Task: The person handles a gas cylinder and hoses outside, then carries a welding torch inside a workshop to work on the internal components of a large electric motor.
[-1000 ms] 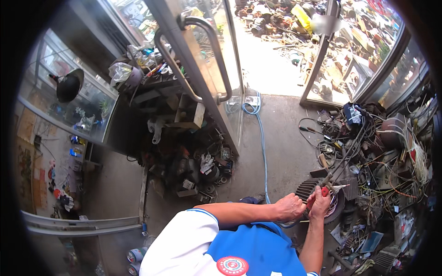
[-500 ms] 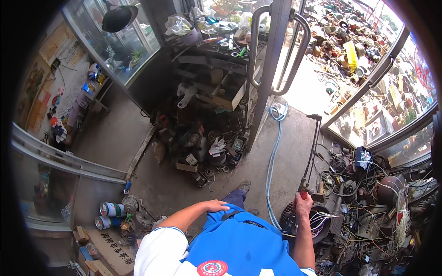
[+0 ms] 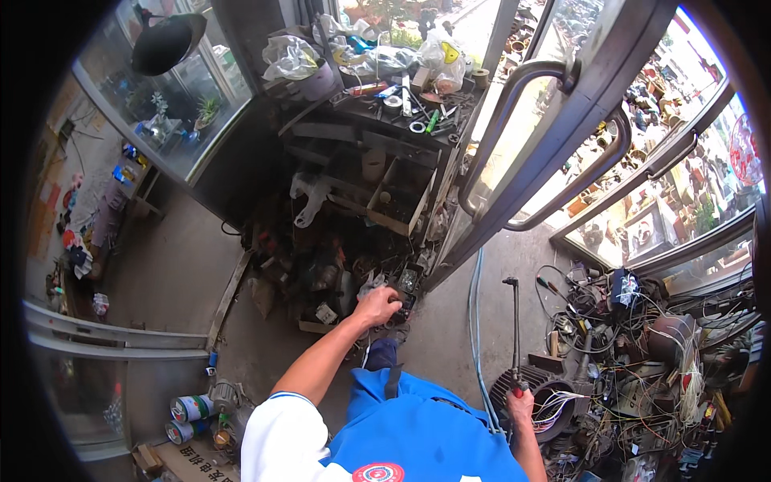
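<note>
My right hand [image 3: 520,408] grips the red handle of a long metal torch-like tool [image 3: 514,321], which points away from me with a bent head at its far end. Beside that hand lies a finned motor housing [image 3: 548,412] with coloured wires spilling from it. My left hand [image 3: 377,307] is stretched forward with fingers partly bent, nothing visible in them, above small dark clutter near the foot of the door. My foot [image 3: 381,349] shows just below it. Blue hoses [image 3: 475,337] run along the floor beside the tool.
An open glass door [image 3: 586,112] with curved handles stands ahead. A cluttered shelf unit [image 3: 405,193] is left of it. Cables and scrap parts [image 3: 642,369] are heaped at right, more scrap [image 3: 630,145] outside. Paint cans [image 3: 191,408] and a flattened box [image 3: 197,462] sit at lower left.
My left hand left the right hand's side, passed my waist and now reaches forward. The long tool has come upright in view in my right hand. The view has shifted toward the shelves.
</note>
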A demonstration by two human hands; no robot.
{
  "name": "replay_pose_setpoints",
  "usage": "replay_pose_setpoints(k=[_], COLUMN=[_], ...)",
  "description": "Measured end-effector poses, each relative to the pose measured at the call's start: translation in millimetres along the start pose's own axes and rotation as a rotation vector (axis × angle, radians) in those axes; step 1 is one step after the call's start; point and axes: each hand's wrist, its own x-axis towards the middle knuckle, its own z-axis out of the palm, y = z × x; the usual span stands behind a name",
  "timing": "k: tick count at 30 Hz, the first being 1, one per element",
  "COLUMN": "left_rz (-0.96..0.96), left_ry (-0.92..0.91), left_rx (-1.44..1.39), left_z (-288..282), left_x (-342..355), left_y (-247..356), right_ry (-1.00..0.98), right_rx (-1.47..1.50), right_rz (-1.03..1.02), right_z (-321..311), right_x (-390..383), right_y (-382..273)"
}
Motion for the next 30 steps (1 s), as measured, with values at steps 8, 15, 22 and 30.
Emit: replay_pose_setpoints(k=[8, 15, 22, 30], left_rz=[0.317, 0.209, 0.289, 0.345], left_ry=[0.564, 0.608, 0.553, 0.419], left_rx=[0.061, 0.452, 0.520, 0.540], left_z=[-163, -198, -195, -203], left_x=[249, 350, 380, 376], left_y=[112, 154, 148, 152], right_ry=[0.069, 0.108, 0.086, 0.010], right_rx=[-0.079, -0.035, -0.044, -0.085], right_rz=[-0.014, 0.118, 0.311, 0.269], right_z=[58, 79, 84, 97], right_x=[-11, -50, -49, -34], right_y=[13, -39, -57, -49])
